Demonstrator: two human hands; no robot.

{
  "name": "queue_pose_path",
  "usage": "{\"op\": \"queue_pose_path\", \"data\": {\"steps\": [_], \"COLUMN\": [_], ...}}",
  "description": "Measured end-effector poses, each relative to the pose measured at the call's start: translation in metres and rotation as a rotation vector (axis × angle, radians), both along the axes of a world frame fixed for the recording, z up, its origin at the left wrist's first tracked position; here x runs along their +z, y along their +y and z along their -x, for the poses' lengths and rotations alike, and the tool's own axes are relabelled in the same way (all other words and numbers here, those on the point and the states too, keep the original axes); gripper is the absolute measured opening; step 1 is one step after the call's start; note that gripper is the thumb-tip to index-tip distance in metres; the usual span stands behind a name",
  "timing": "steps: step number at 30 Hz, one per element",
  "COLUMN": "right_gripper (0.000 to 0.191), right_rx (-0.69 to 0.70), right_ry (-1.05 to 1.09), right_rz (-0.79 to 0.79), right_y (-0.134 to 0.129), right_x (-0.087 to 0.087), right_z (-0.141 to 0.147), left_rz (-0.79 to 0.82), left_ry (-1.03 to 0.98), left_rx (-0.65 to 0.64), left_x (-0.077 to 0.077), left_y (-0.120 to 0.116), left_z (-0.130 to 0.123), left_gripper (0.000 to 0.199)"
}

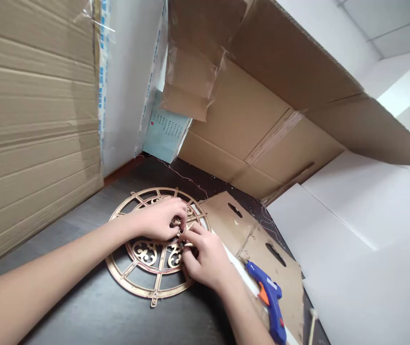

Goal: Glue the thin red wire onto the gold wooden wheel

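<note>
A round gold-coloured openwork frame (157, 280) lies on the dark table, with spokes, rings and scroll-shaped ornaments inside it. My left hand (167, 218) reaches over its middle from the left, fingers curled down near the centre. Close beside it, on the right of the centre, my right hand (203, 251) has its thumb and fingers pinched together around a small pale piece. The fingertips of both hands nearly meet. What my left fingers hold, if anything, is hidden. A blue glue gun (269, 292) with an orange trigger rests to the right of my right hand.
Under the glue gun lies a flat cardboard sheet (258, 244) with oval cutouts. Cardboard walls (233, 110) stand behind, and another (36, 120) at the left. A light-blue printed box (165, 132) stands in the back corner. White panels (334, 230) are at the right.
</note>
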State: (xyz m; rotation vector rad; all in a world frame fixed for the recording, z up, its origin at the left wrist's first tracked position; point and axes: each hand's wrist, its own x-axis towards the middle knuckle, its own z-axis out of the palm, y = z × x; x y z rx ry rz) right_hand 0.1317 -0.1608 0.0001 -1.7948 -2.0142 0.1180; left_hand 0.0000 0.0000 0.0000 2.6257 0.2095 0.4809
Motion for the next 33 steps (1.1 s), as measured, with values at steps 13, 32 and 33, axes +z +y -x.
{"op": "queue_pose_path", "data": {"steps": [13,32,33], "right_gripper": [0.030,0.022,0.022], "right_rx": [0.070,0.006,0.008], "right_ry": [0.120,0.144,0.144], "right_rz": [0.010,-0.086,-0.084], "right_y": [-0.001,0.003,0.003], "right_x": [-0.001,-0.011,-0.010], "right_z": [0.000,0.006,0.006], "left_rz": [0.036,0.019,0.020], "left_ry": [-0.023,-0.043,-0.042], "left_rx": [-0.006,-0.015,-0.019], "left_x": [-0.005,-0.007,-0.007], "left_y": [0.003,0.005,0.005], "left_z": [0.000,0.000,0.000], "left_gripper": [0.024,0.022,0.022]}}
